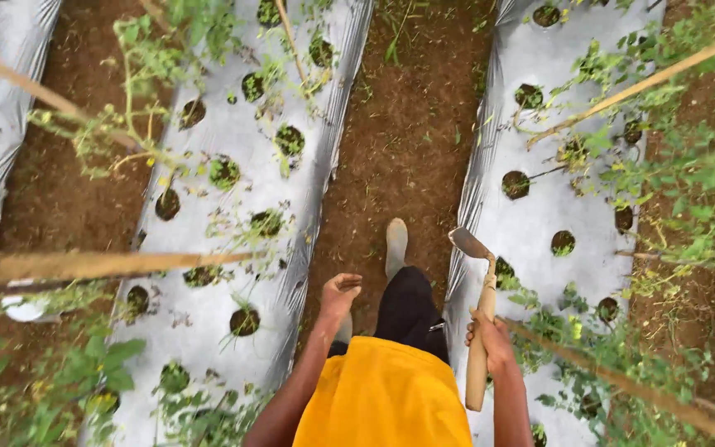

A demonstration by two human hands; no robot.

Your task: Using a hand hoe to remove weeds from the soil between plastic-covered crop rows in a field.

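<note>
My right hand [490,338] grips the pale wooden handle of a small hand hoe [480,331], held upright with its grey metal blade [467,243] pointing forward over the edge of the right bed. My left hand [340,294] hangs loosely curled and holds nothing, above the soil path beside the left bed. A yellow shirt, dark trousers and a grey boot [395,244] stepping forward on the path show below.
A brown soil path [407,124] runs between two raised beds covered in silver plastic mulch [233,132] with round planting holes [515,184]. Bamboo stakes [76,265] cross left and right. Leafy green plants [688,182] crowd both beds.
</note>
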